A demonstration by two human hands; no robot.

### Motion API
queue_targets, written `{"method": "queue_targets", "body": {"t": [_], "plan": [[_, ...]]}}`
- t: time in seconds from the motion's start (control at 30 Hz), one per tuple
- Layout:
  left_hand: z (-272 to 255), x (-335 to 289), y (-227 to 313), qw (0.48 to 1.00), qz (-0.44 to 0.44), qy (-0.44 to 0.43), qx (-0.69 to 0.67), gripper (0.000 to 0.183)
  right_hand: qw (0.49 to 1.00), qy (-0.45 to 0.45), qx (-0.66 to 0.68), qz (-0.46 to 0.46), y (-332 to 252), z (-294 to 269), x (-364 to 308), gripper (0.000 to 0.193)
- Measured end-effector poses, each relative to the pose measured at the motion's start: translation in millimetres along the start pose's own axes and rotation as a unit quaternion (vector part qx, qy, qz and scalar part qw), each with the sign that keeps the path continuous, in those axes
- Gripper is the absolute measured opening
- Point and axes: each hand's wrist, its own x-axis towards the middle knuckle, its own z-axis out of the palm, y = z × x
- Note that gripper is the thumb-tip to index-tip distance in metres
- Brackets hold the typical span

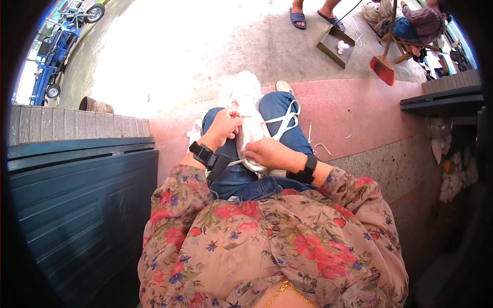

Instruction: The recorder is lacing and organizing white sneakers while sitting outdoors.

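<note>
A white lace-up shoe [252,131] rests lengthwise over my lap between my knees, its upper overexposed in bright light. My left hand [225,126] is closed, thumb and fingers pinching at the shoe's left edge; whether a lace is also in the pinch is too washed out to see. My right hand [271,153] closes on the shoe's near end from the right, fingers curled over it. A loose white lace [287,123] loops from the shoe across my right thigh. Another bright white item [244,84] lies just beyond the shoe, its kind unclear.
Lace scraps [322,149] lie on the pink floor to the right. Farther off are a metal dustpan [336,47], a red broom [382,68], another person's slippered feet [298,18] and a seated person [418,25]. Blue door panels [87,205] stand at the left.
</note>
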Motion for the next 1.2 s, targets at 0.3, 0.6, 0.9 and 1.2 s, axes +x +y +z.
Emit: {"method": "queue_targets", "body": {"t": [0.3, 0.6, 0.9, 1.2], "plan": [[21, 9, -16, 0.871, 0.254, 0.234, 0.350, 0.015, 0.999, -0.025, -0.012, 0.045, 9, -4, -1, 0.022], [-24, 16, 20, 0.966, -0.132, -0.198, -0.105, 0.008, 0.987, 0.001, 0.119, 0.106, 18, -7, 7, 0.021], [-15, 10, 16, 0.985, -0.075, -0.128, -0.093, 0.013, 0.995, -0.071, -0.005, -0.064, -5, 14, -9, 0.015], [-7, 4, 5, 0.997, -0.034, -0.039, -0.050, 0.007, 0.995, 0.049, -0.081, -0.038, -118, -190, 21, 0.019]]}}
